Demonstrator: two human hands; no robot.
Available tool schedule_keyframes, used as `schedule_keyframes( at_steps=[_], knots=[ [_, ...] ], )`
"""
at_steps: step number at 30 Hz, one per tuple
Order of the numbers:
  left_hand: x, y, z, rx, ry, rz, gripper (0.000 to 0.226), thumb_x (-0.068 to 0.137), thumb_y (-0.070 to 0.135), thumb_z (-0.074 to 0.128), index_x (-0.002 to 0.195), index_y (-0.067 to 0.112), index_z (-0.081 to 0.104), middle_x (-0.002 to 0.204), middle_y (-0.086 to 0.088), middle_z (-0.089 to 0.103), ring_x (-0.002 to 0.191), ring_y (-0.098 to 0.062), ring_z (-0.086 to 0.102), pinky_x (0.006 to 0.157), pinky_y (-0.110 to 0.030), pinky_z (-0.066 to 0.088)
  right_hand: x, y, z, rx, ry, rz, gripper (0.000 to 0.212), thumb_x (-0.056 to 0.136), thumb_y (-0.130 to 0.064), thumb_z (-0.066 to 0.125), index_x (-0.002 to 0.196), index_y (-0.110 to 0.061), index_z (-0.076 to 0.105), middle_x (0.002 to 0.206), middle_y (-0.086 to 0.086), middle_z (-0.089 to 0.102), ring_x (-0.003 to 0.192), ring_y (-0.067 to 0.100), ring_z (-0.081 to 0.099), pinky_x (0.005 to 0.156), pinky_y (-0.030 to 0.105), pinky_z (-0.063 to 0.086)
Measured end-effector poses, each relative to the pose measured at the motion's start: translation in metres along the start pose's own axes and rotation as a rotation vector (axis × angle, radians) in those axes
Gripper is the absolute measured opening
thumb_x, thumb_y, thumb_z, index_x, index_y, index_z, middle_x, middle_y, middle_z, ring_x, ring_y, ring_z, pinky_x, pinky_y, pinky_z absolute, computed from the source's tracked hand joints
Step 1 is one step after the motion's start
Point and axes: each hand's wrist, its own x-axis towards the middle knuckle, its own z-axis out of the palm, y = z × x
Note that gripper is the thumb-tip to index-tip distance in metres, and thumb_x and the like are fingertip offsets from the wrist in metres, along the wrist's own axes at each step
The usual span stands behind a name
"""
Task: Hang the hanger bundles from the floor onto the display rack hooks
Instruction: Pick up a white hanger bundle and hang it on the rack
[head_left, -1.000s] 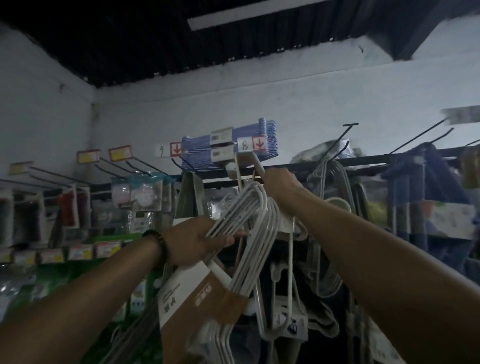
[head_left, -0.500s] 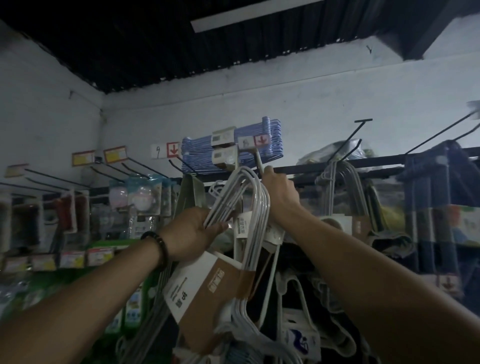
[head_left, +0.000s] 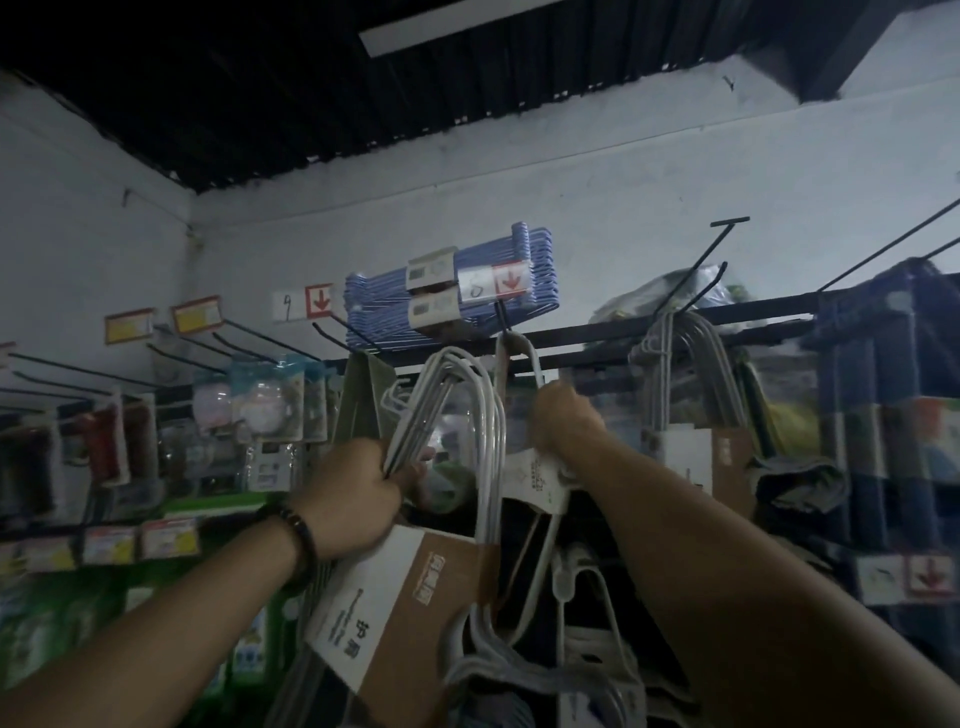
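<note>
Centrally, the left hand (head_left: 358, 499) is raised at mid-height, its fingers curled tight round the wire necks of a white hanger bundle (head_left: 488, 426). A beaded bracelet (head_left: 298, 525) sits on its wrist. The bundle's hooks arch up just below the black rail (head_left: 623, 338) of the rack and appear clear of it, so the bundle is held in the air, not hung. Its brown-and-white card sleeve (head_left: 410, 597) tilts down to the near right, under the left hand.

Right of it, the right hand (head_left: 566, 421) is closed in a fist round the neck of a second bundle (head_left: 537, 478) of thicker white hangers, which carries a white paper label just below the fist. The thick hook (head_left: 511, 345) of this second bundle reaches the rail, directly under the peg (head_left: 501, 317). That peg carries the tag (head_left: 493, 283) numbered 8 with a red arrow. Whether the hook bears on the peg or the rail cannot be told. The two bundles lie just beside each other between the hands.

Above the rail, flat blue hangers (head_left: 452, 301) lie stacked behind the tag. Farther right, a hung bundle (head_left: 685, 364) of white wire hangers with its own card sleeve hangs at the rail, and beyond it stand blue checked bags (head_left: 883, 415). Left of the hands, packets (head_left: 265, 400) hang on the rack, with long black pegs (head_left: 78, 369) and yellow tags farther left. A light strip (head_left: 457, 26) crosses the dark ceiling.
</note>
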Motion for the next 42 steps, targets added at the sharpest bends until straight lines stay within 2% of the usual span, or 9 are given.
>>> schedule_keyframes(
  at_steps=[4,7,9,11,16,21,26,35,42],
  knots=[
    [0.004,0.013,0.018,-0.121,0.001,-0.029,0.028,0.105,0.039,0.058,0.096,0.025,0.08,0.09,0.015,0.079,0.088,0.0,0.072,0.09,-0.034,0.058,-0.003,0.003,-0.027,-0.121,-0.057,-0.128,0.039,0.108,-0.036,0.043,0.115,-0.006,0.067,0.106,0.017,0.071,0.084,0.032,0.07,0.071,0.04,0.057],
    [0.01,0.037,0.033,-0.21,0.028,-0.015,0.036,0.106,0.036,0.057,0.077,0.023,0.074,0.08,0.014,0.078,0.071,0.002,0.069,0.071,-0.029,0.055,-0.018,0.004,-0.068,0.026,-0.018,-0.179,0.047,0.11,-0.038,0.03,0.108,-0.007,0.065,0.104,0.022,0.072,0.074,0.035,0.07,0.073,0.044,0.061],
    [0.016,0.055,0.044,-0.237,0.045,0.015,0.043,0.106,0.036,0.057,0.069,0.021,0.071,0.066,0.013,0.073,0.061,0.003,0.065,0.068,-0.029,0.052,-0.03,0.01,-0.095,0.209,0.05,-0.219,0.047,0.111,-0.043,0.034,0.089,-0.014,0.064,0.083,0.015,0.074,0.064,0.03,0.074,0.063,0.037,0.062],
    [0.024,0.073,0.056,-0.288,0.057,0.028,0.043,0.107,0.033,0.055,0.068,0.021,0.069,0.077,0.011,0.076,0.076,-0.001,0.07,0.077,-0.034,0.057,-0.051,0.02,-0.122,0.342,0.164,-0.306,0.055,0.111,-0.047,0.039,0.074,-0.012,0.061,0.064,0.002,0.066,0.055,0.02,0.066,0.055,0.023,0.051],
    [0.036,0.14,0.084,-0.387,0.099,0.103,0.033,0.106,0.025,0.053,0.082,0.011,0.072,0.081,-0.009,0.073,0.077,-0.026,0.07,0.063,-0.032,0.052,-0.096,0.051,-0.17,0.091,0.123,-0.428,0.053,0.096,-0.067,0.05,0.088,-0.019,0.068,0.078,-0.003,0.07,0.071,0.014,0.067,0.065,0.033,0.052],
    [0.051,0.198,0.115,-0.352,0.108,0.119,0.032,0.105,0.031,0.053,0.09,0.009,0.07,0.079,-0.007,0.065,0.076,-0.028,0.063,0.058,-0.03,0.041,-0.104,0.079,-0.206,-0.35,0.164,-0.22,0.031,0.096,-0.031,0.065,0.071,-0.015,0.057,0.073,0.003,0.057,0.068,0.021,0.06,0.049,0.025,0.039],
    [0.06,0.236,0.134,-0.311,0.038,0.201,0.031,0.107,0.038,0.049,0.091,0.015,0.063,0.079,0.0,0.061,0.067,-0.011,0.054,0.052,-0.025,0.033,-0.097,0.103,-0.225,-0.382,0.253,-0.088,0.018,0.098,-0.021,0.06,0.084,-0.011,0.053,0.078,0.003,0.052,0.064,0.014,0.052,0.047,0.024,0.035],
    [0.086,0.25,0.141,-0.186,0.052,0.291,0.026,0.109,0.034,0.043,0.105,0.015,0.06,0.09,0.0,0.06,0.077,-0.016,0.057,0.066,-0.029,0.041,-0.061,0.125,-0.213,-0.338,0.426,-0.086,0.016,0.103,-0.02,0.062,0.106,-0.006,0.067,0.07,-0.002,0.044,0.058,0.009,0.044,0.045,0.021,0.029],
    [0.127,0.254,0.156,-0.012,0.015,0.192,0.033,0.109,0.036,0.045,0.102,0.01,0.064,0.09,-0.003,0.064,0.07,-0.016,0.053,0.063,-0.03,0.042,-0.024,0.138,-0.192,-0.244,0.379,0.015,0.02,0.103,-0.012,0.055,0.113,0.001,0.067,0.09,0.013,0.062,0.081,0.03,0.065,0.063,0.03,0.044]
  ],
)
